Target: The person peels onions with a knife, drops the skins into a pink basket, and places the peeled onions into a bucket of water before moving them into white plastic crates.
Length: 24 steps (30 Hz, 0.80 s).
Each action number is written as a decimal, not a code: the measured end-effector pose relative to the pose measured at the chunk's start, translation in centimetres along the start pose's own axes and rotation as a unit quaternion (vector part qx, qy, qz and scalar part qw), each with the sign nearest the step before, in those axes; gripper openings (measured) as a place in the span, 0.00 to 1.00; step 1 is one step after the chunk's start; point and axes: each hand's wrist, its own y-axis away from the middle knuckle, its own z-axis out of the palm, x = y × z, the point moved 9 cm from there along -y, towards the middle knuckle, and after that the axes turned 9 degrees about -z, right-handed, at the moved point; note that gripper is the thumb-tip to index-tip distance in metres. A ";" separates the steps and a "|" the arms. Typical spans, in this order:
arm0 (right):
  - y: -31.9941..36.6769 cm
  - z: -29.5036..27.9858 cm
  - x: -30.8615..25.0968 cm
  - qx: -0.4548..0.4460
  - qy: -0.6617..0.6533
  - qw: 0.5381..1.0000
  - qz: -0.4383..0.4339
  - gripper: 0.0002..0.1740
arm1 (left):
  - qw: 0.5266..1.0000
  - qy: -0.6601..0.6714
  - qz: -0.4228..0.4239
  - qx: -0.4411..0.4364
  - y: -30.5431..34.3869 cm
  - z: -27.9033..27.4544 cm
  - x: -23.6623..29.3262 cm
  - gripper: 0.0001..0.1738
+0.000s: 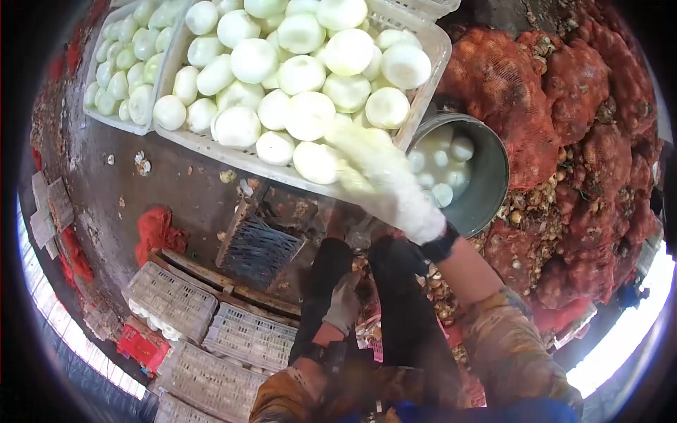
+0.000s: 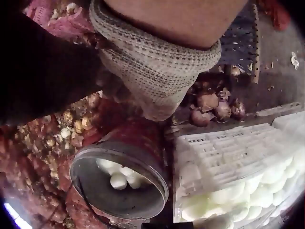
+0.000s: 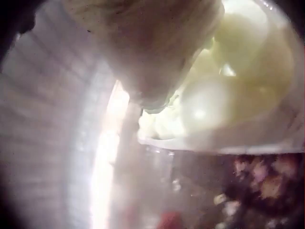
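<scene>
My right hand (image 1: pixel 395 190), in a pale work glove, reaches over the near edge of a white plastic crate (image 1: pixel 233 151) heaped with peeled onions (image 1: pixel 303 74). Motion blurs its fingers, which stretch out spread across the nearest onions. In the right wrist view the glove (image 3: pixel 152 52) covers part of the crate's onions (image 3: pixel 205 105). My left hand (image 1: pixel 343 304), gloved too, lies by my dark-trousered leg and holds nothing that shows. From the left wrist the knit glove (image 2: pixel 152 81) appears, its fingers mostly hidden.
Right of the crate stands a bucket (image 1: pixel 497 169) with peeled onions in liquid. Red mesh sacks (image 1: pixel 486 92) of onions pile up beyond it. A second crate (image 1: pixel 148 130) adjoins on the left. More crates (image 1: pixel 173 299) sit at lower left, near a woven-seat stool (image 1: pixel 257 247).
</scene>
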 end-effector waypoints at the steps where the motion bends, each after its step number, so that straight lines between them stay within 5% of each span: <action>1: 2.0 -1.6 0.9 0.054 -0.064 0.996 0.025 0.17 | 0.987 0.145 -0.076 -0.006 0.3 0.4 -0.9 0.14; 2: 4.2 -3.5 2.3 0.109 -0.127 0.985 0.051 0.15 | 0.982 0.165 -0.090 -0.010 0.2 0.3 -1.2 0.16; 5: 13.4 -7.0 10.8 0.168 -0.103 0.922 0.333 0.12 | 0.997 -0.071 0.008 0.017 0.6 -0.6 1.1 0.19; 8: 26.5 -7.1 23.0 0.202 -0.122 0.847 0.476 0.21 | 0.885 -0.439 0.153 0.004 2.2 1.5 3.0 0.21; 10: 31.8 -5.9 28.1 0.167 -0.199 0.806 0.533 0.26 | 0.992 -0.057 -0.101 -0.045 0.9 1.3 -0.2 0.16; 11: 32.8 -5.5 29.5 0.120 -0.139 0.805 0.564 0.29 | 0.971 0.126 -0.203 0.000 1.1 1.1 -1.8 0.14; 13: 35.2 -2.4 34.1 0.066 -0.085 0.815 0.569 0.33 | 0.968 0.164 -0.192 0.003 1.8 1.9 -0.3 0.12; 15: 34.3 -2.0 32.7 -0.018 0.017 0.782 0.622 0.42 | 0.990 0.001 -0.139 0.022 2.1 1.9 0.3 0.13; 17: 33.3 0.7 31.7 -0.084 -0.036 0.805 0.586 0.43 | 0.990 -0.069 -0.121 0.028 2.2 2.0 0.8 0.14; 21: 31.4 4.0 28.4 -0.212 -0.159 0.770 0.580 0.45 | 0.965 0.118 -0.228 0.043 1.7 1.1 -2.7 0.21; 22: 29.9 3.5 27.3 -0.246 -0.093 0.791 0.553 0.47 | 0.942 0.194 -0.269 0.052 1.6 0.7 -4.0 0.22; 24: 27.0 3.1 25.3 -0.320 -0.018 0.794 0.517 0.49 | 0.978 0.064 -0.189 0.062 2.0 1.9 -1.0 0.16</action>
